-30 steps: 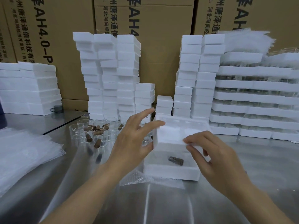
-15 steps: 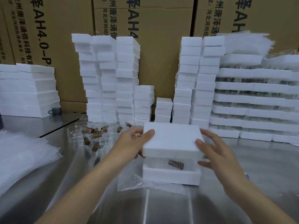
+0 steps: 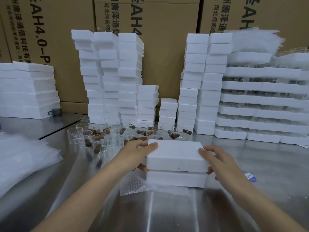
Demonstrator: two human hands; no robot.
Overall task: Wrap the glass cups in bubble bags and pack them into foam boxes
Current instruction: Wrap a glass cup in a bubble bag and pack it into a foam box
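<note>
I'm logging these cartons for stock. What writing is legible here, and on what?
"AH4.0-P", sideways, cut off: left brown cardboard carton.
"唐泽通信科技有", smaller: same carton.
"AH4", "唐泽通信", "河北河间": middle brown cardboard carton.
"AH", "河北河间": right brown cardboard carton.
Blue-and-white sticker: too small to read.

White foam lid [image 3: 175, 153], brown corks [image 3: 97, 148], clear bubble bag [image 3: 133, 185] w/ dot texture.

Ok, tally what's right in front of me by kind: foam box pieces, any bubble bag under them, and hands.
Foam lid: 1
Foam base: 1
Bubble bag sticking out from under the base: 1
Hands, left hand and right hand, both gripping the lid: 2
Total: 5
</note>
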